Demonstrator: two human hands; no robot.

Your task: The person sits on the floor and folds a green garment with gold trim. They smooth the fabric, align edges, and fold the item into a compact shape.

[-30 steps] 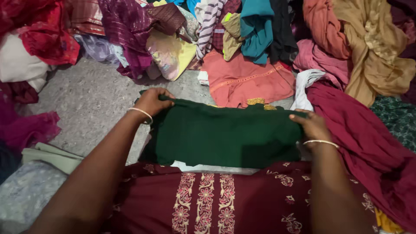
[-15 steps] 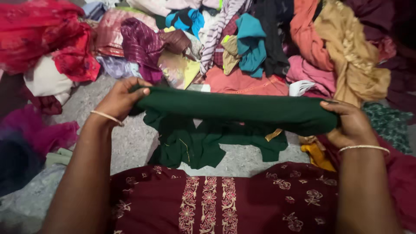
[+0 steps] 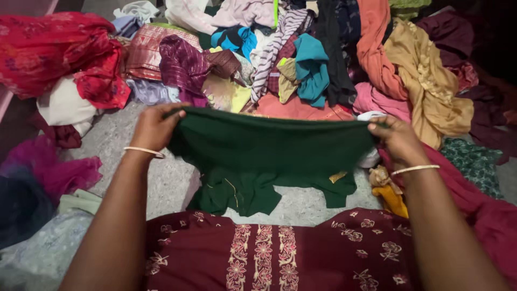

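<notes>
Green garment (image 3: pixel 269 156) is held stretched above the grey floor (image 3: pixel 124 145), top edge pinched by left hand (image 3: pixel 156 126) and right hand (image 3: pixel 396 137), fingers closed on cloth. Judged soft, light, limp; best gripped at corners. Clothes pile (image 3: pixel 301 59) lies beyond.

Red cloth heap (image 3: pixel 59 51), teal garment (image 3: pixel 312 67), mustard fabric (image 3: pixel 431 89), grey floor (image 3: pixel 116 140)

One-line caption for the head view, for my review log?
Both hands, left and right, hold a dark green garment stretched above the floor amid heaped clothes.
</notes>
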